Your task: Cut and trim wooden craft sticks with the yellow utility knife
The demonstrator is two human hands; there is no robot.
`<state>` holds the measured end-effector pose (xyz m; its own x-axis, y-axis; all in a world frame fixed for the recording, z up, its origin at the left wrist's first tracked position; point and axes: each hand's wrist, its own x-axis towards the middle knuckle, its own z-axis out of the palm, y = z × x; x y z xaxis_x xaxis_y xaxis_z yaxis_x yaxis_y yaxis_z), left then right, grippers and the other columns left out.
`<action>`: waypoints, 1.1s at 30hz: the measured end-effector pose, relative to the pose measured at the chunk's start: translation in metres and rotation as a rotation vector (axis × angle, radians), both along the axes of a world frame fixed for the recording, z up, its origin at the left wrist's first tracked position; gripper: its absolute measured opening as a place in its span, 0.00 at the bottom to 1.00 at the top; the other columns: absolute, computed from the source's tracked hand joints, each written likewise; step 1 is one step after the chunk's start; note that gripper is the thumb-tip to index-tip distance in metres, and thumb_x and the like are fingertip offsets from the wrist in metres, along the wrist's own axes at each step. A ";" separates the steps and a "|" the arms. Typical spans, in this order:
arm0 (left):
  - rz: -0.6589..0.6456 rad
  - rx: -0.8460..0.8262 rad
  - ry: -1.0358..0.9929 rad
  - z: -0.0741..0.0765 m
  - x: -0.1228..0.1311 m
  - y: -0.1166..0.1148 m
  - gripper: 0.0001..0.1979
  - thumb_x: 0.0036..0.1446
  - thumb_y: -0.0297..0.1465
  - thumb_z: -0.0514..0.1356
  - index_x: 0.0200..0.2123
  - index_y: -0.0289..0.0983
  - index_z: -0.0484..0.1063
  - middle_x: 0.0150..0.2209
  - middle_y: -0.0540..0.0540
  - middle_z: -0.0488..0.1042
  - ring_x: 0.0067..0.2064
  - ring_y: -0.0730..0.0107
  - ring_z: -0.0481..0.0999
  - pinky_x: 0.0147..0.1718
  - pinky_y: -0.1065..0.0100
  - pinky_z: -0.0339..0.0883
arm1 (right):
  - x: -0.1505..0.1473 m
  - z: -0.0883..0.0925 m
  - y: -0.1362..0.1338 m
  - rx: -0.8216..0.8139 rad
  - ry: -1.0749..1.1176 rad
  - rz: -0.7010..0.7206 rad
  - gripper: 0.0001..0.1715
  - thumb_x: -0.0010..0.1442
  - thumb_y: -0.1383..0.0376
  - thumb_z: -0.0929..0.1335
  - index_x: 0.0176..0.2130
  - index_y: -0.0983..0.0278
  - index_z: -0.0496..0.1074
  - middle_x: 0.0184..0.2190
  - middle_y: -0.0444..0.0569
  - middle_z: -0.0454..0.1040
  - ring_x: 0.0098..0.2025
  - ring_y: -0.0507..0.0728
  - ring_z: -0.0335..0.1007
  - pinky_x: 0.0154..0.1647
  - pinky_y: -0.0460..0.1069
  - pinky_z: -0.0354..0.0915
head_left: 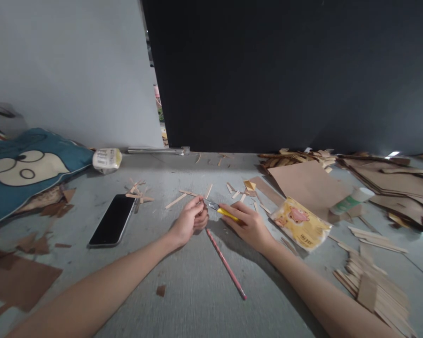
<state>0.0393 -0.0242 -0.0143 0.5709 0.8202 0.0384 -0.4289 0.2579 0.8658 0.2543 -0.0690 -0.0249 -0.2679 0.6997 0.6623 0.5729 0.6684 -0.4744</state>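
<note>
My right hand (pixel 247 224) is closed round a yellow utility knife (pixel 228 214), its blade pointing left toward my other hand. The fingers of my left hand (pixel 191 217) are pinched together at the blade's tip; what they hold, if anything, is too small to make out. Just beyond my left hand lie a few wooden craft sticks (pixel 176 201). A pink pencil (pixel 226 264) rests on the table between my forearms.
To the left are a black phone (pixel 113 220), a blue cushion (pixel 38 164) and cardboard scraps (pixel 17 277). On the right lie a yellow tissue pack (pixel 301 224), brown cardboard (pixel 308 188), a green-and-white tube (pixel 350 202) and piled sticks (pixel 377 286). A dark panel (pixel 289 75) stands behind.
</note>
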 end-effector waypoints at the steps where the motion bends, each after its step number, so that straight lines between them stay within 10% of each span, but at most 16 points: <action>1: -0.005 -0.002 0.006 0.000 0.000 0.000 0.13 0.66 0.39 0.63 0.37 0.41 0.61 0.16 0.64 0.50 0.16 0.80 0.42 0.17 0.75 0.41 | 0.000 0.001 0.000 -0.020 -0.003 0.005 0.20 0.77 0.59 0.64 0.59 0.60 0.79 0.36 0.50 0.76 0.30 0.52 0.73 0.31 0.46 0.71; 33: -0.020 0.011 -0.003 -0.001 0.000 -0.001 0.11 0.68 0.39 0.62 0.38 0.41 0.63 0.16 0.63 0.52 0.16 0.78 0.44 0.17 0.75 0.43 | 0.007 -0.008 0.005 0.076 -0.071 -0.091 0.21 0.75 0.62 0.66 0.63 0.53 0.78 0.40 0.51 0.77 0.37 0.56 0.75 0.37 0.49 0.74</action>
<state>0.0394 -0.0247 -0.0156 0.5872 0.8080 0.0490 -0.4266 0.2575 0.8670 0.2609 -0.0637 -0.0334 -0.2533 0.6716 0.6962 0.6630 0.6447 -0.3807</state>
